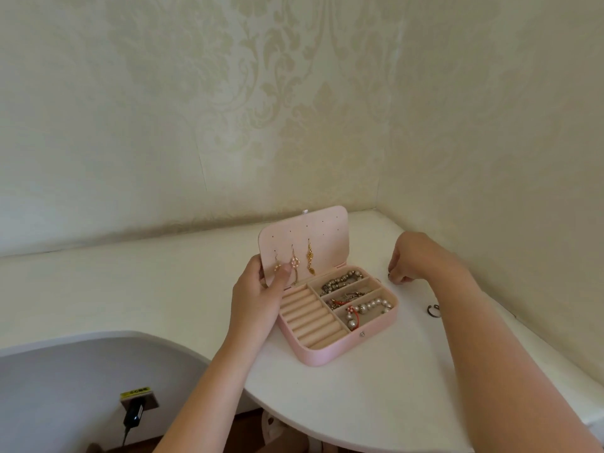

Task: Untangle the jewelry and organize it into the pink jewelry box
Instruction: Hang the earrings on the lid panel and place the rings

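Observation:
The pink jewelry box [313, 354] lies open on the white table [376, 387]. My left hand [258, 295] grips the lower left edge of its raised lid [320, 237], where three dangling earrings [294, 263] hang. Pearl and bead strands [362, 308] fill the box's three right compartments; the ring rolls [310, 318] hold nothing. To the right of the box, my right hand [411, 259] is on the table, fingertips pinched on a small dark ring [389, 276]. A dark hoop [433, 311] lies loose on the table further right.
Patterned wallpaper meets in a corner just behind the table. The table's curved front edge runs below the box. Lower left, a wall socket with a black plug [135, 408] sits under the tabletop.

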Demonstrator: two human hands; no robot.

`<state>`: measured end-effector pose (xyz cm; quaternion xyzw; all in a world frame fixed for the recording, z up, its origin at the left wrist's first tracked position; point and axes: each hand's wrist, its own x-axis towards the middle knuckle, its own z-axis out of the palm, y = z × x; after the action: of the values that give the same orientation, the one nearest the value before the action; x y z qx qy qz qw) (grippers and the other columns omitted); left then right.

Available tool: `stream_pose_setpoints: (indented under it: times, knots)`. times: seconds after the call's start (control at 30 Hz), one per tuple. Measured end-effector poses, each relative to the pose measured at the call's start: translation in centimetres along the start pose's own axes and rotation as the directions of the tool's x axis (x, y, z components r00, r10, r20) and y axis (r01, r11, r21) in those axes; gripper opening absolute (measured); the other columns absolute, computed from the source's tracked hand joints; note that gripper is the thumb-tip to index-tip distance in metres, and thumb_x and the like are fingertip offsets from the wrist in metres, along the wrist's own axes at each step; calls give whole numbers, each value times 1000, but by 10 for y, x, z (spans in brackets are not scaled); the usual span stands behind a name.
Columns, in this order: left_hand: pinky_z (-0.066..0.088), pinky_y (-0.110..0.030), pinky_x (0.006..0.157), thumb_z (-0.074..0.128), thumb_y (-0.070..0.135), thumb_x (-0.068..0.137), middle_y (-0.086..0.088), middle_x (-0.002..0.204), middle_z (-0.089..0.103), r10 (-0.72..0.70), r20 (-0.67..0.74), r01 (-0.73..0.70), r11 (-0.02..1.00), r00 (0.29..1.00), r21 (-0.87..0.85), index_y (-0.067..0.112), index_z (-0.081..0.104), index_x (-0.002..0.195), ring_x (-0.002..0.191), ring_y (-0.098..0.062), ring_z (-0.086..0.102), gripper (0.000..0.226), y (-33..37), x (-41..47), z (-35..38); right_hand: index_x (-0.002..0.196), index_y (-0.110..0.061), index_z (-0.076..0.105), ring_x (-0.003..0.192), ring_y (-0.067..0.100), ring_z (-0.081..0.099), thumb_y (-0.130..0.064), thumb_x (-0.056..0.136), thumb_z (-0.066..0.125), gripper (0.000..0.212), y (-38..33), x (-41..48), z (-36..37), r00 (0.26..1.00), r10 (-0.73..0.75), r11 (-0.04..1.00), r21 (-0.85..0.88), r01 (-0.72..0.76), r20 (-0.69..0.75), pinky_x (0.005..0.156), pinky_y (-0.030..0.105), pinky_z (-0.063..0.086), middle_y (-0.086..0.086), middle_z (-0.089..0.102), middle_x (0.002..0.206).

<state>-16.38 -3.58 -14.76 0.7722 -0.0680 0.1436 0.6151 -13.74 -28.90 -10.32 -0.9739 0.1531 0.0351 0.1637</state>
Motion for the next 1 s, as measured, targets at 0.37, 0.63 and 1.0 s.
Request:
stream_pose_setpoints:
  times: [0.37, 0.63, 1.0]
  knots:
    - [45, -25, 71, 57, 7, 86, 3, 97, 69, -62, 72, 56, 995, 995, 86, 13, 58, 110, 90, -14, 64, 25, -14, 6, -5, 97, 1, 68, 89, 29, 67, -11, 72, 76, 29, -6, 11, 10, 987, -59, 998, -14, 57, -150, 80, 34, 54, 17, 69, 97]
    - [44, -18, 65, 54, 1, 85, 3, 97, 69, -98, 92, 98, 995, 991, 9, 13, 59, 110, 88, -10, 65, 28, -10, 6, -6, 99, -2, 72, 77, 11, 65, -4, 88, 59, 18, -16, -12, -2, 898, -249, 899, 260, 354, -362, 66, 15, 43, 6, 71, 92]
    - [51, -32, 76, 64, 16, 70, 0, 97, 69, -105, 151, 105, 994, 983, 5, 14, 56, 111, 89, -16, 66, 41, -12, 7, -6, 84, -9, 76, 71, 9, 64, -2, 73, 75, 12, -84, -62, 28, 693, -715, 647, 292, 704, -88, 70, 17, 50, 4, 73, 79]
